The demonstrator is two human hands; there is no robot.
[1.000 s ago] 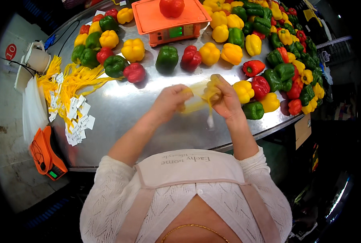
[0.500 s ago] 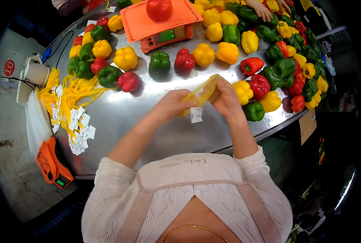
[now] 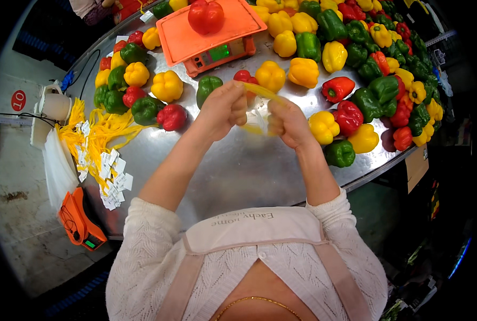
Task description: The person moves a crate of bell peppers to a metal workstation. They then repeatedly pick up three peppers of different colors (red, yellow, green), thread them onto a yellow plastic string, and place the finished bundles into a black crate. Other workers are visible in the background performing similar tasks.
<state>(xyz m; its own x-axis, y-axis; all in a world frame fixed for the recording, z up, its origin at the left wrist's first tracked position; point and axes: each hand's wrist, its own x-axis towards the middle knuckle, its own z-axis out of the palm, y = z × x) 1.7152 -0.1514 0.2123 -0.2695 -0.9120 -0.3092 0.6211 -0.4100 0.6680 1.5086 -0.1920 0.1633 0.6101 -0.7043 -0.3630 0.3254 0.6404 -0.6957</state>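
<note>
On L side of steel table (image 3: 222,179), yellow strips (image 3: 105,127): heaped, w/ white tags (image 3: 113,195) hung toward near edge; prob. v. light & limp, easily tangled, so best picked singly nr a tag.
Orange scale (image 3: 195,45): set at far side, w/ red pepper (image 3: 206,17) on tray; pepper prob. firm, slick-skinned, best cupped round its sides.
Green pepper (image 3: 208,88): partly hidden behind L hand; no contact can be told.
L hand (image 3: 225,109): fingers curled in, L end of yellow band (image 3: 260,90) pinched; thumb pos. not clear.
Yellow band: held up btwn both hands, over table; upper & lower strands seen w/ gap btwn, so loop-like; mesh or film can't be told (blur).
Band feel: prob. almost weightless, soft, stretchy; could be torn if yanked. Best held at edges, thumb & fingertips.
R hand (image 3: 291,123): fingers curled likewise, R end of band pinched; apart from L hand.
Yellow pepper (image 3: 324,127): just R of R hand, not held; prob. smooth, rigid, easily bruised, so best palmed, not squeezed.
</note>
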